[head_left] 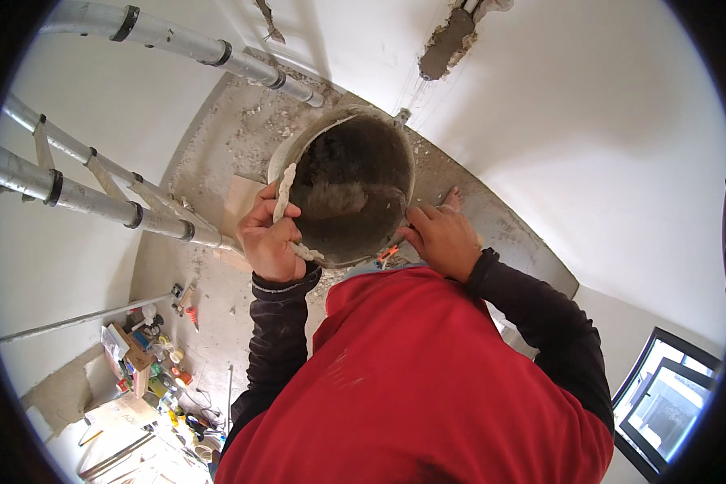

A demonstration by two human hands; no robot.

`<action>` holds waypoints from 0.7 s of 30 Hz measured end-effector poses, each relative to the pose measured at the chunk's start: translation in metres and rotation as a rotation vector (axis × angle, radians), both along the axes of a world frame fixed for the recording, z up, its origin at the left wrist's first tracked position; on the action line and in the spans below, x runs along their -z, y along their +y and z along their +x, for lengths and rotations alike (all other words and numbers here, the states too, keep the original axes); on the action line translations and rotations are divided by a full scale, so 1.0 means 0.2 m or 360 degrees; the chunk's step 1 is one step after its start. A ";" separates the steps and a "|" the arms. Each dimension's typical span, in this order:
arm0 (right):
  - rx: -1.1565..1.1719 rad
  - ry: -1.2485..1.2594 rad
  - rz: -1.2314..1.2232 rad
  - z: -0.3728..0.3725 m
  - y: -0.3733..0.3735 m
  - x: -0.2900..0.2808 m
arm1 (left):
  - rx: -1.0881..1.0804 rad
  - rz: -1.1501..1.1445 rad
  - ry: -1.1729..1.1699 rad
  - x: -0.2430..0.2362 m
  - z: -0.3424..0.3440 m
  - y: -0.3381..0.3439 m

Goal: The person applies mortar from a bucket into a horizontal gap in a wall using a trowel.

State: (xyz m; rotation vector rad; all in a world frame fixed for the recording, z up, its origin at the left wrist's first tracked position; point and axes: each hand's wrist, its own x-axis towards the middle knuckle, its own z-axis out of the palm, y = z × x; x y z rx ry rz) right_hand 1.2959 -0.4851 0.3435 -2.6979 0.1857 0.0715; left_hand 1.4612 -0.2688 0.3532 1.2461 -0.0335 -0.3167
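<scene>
Head: left hand point(272, 238) and right hand point(445, 239) hold bucket point(396, 153).

no lettering can be read.

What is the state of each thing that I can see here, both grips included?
Bucket: open-topped, grey-smeared inside.
Rope-like handle: held in the left grip.
Left grip: closed.
Right grip: curled at the bucket's rim, hold unclear.
Telescopic ladder: standing, at least partly extended.
Window: seems ajar.
Wall patch: grey, ragged-edged.
</scene>
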 end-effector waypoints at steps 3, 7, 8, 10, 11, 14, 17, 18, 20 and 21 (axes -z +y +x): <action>-0.0028 -0.0196 -0.0353 -0.03 -0.04 0.13 | 0.0016 -0.0006 -0.0010 0.01 0.01 -0.01; 0.0052 0.0289 0.0078 0.02 -0.07 -0.04 | 0.0061 0.0152 0.0036 0.05 -0.04 -0.02; 0.0026 0.0460 0.0226 0.05 -0.06 -0.09 | 0.0058 0.0176 0.0013 0.06 -0.04 -0.03; -0.0068 0.0760 0.0525 0.11 -0.03 -0.16 | 0.0058 0.0228 -0.0050 0.05 -0.03 -0.04; -0.0146 0.0851 0.0468 0.13 -0.04 -0.15 | 0.0044 0.0223 -0.0077 0.05 -0.03 -0.04; -0.0384 0.1037 -0.0138 0.19 -0.11 -0.07 | 0.0034 0.0261 -0.0145 0.07 -0.04 -0.06; -0.0352 0.0922 -0.0273 0.24 -0.24 -0.24 | 0.0005 0.0334 -0.0150 0.10 -0.06 -0.02; -0.0329 0.0818 -0.0388 0.22 -0.26 -0.28 | 0.0009 0.0280 -0.0116 0.08 -0.07 -0.02; -0.0298 0.0939 -0.0447 0.20 -0.28 -0.30 | 0.0008 0.0211 -0.0070 0.08 -0.09 -0.01; -0.0280 0.0988 -0.0480 0.21 -0.28 -0.31 | 0.0004 0.0193 -0.0069 0.08 -0.10 -0.03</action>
